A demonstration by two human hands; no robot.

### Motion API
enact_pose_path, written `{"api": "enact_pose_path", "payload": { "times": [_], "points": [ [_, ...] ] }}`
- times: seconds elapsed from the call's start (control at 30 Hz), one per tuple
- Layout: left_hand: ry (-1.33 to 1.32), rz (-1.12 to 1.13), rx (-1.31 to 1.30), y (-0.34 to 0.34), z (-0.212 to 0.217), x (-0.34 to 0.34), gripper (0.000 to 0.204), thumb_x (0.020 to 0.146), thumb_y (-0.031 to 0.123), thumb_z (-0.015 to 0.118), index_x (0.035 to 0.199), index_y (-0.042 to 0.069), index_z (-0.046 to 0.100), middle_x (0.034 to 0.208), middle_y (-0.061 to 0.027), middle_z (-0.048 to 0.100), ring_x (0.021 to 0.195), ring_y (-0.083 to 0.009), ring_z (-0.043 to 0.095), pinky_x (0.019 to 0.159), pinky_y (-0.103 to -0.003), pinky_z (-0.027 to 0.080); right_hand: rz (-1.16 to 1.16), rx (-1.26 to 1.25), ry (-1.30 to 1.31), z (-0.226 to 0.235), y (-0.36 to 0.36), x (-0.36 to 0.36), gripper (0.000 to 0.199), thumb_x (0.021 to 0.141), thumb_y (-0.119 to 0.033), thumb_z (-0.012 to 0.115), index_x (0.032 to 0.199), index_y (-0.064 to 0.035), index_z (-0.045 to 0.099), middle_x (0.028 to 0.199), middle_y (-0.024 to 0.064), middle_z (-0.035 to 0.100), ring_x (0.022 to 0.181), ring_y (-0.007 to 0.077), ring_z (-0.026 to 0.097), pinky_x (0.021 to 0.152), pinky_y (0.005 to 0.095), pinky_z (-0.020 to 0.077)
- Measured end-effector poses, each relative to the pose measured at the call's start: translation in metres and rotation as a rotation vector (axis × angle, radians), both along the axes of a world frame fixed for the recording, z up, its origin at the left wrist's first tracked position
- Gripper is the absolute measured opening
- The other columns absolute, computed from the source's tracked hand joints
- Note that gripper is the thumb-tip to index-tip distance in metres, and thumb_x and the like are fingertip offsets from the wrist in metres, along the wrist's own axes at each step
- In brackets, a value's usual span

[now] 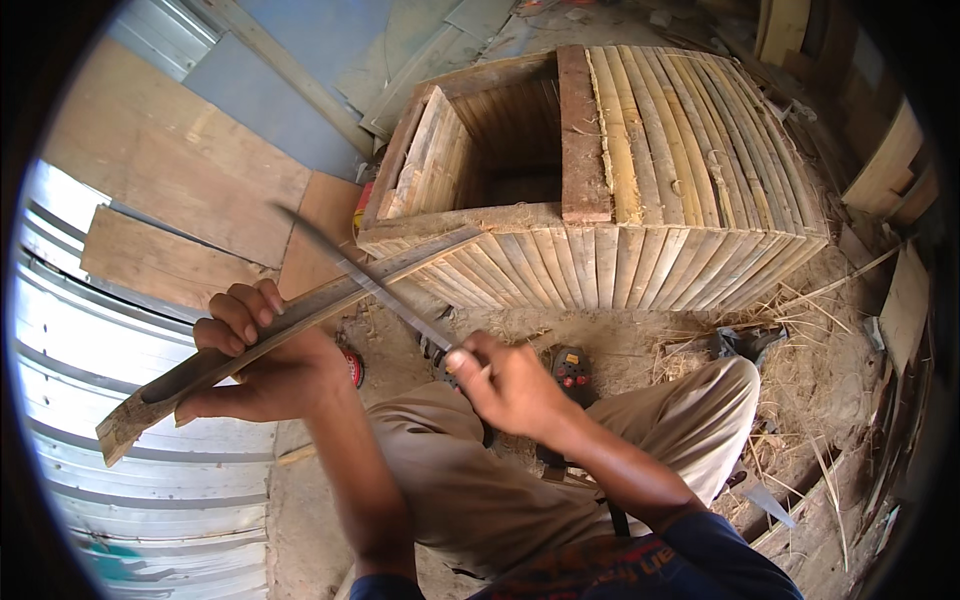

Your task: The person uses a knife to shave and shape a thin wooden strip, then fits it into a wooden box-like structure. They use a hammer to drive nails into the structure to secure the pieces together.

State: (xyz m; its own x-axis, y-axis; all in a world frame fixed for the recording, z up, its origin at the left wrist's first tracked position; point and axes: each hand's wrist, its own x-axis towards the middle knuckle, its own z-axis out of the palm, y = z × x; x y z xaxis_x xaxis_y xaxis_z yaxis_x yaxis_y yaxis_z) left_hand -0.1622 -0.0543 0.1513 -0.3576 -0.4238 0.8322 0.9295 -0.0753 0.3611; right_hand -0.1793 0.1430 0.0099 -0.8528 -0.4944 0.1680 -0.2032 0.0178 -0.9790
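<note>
My left hand [265, 370] is wrapped round a long split bamboo strip [305, 312] toward its thick lower-left end. The strip slants up to the right, and its far tip overlaps the near edge of the bamboo-clad box [565, 265] in the picture. In my right hand [510, 385] is a long, narrow-bladed knife [405, 310], its handle mostly hidden by my fingers. The blade points up and left and crosses the strip beyond my left hand. Whether the edge touches the bamboo I cannot tell.
The box has a square opening [515, 150] beside a brown board [585, 130]. Corrugated metal sheet [140, 490] and plywood panels [190, 150] line the left. Shavings [780, 370] litter the dirt floor at right, near a pale flat blade [770, 505]. A red-rimmed can [354, 368] stands by my left forearm.
</note>
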Motion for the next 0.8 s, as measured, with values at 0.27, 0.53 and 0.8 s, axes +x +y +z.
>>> {"api": "enact_pose_path", "payload": {
  "times": [0.27,0.53,0.8],
  "points": [
    [-0.014,0.038,-0.016,-0.005,0.000,-0.005,0.074,0.084,0.084,0.039,0.074,0.011,0.046,0.069,-0.0019,0.040,0.067,-0.0164,0.042,0.066,-0.031,0.037,0.052,0.101,-0.057,-0.023,0.009,-0.021,0.056,0.104,-0.045,0.044,0.088,0.0062,0.060,0.055,0.0085,0.052,0.049,0.0166,0.051,0.049,0.0378,0.0428],
    [-0.076,0.481,0.174,0.006,0.003,-0.020,0.060,0.095,0.070,0.038,0.076,0.014,0.050,0.065,-0.0023,0.047,0.061,-0.0148,0.046,0.061,-0.032,0.042,-0.204,0.220,-0.110,-0.031,0.010,-0.019,0.050,0.105,-0.040,0.045,0.090,0.0056,0.060,0.057,0.0148,0.056,0.053,0.0206,0.059,0.053,0.0393,0.0459],
    [-0.148,0.402,0.176,0.007,0.006,-0.022,0.050,0.095,0.067,0.042,0.084,0.019,0.050,0.058,0.0004,0.042,0.048,-0.0110,0.040,0.050,-0.025,0.039,-0.303,0.053,-0.258,-0.022,0.007,-0.020,0.050,0.103,-0.040,0.048,0.083,0.0051,0.057,0.056,0.0194,0.054,0.048,0.0241,0.055,0.053,0.0429,0.0449]
  ]
}}
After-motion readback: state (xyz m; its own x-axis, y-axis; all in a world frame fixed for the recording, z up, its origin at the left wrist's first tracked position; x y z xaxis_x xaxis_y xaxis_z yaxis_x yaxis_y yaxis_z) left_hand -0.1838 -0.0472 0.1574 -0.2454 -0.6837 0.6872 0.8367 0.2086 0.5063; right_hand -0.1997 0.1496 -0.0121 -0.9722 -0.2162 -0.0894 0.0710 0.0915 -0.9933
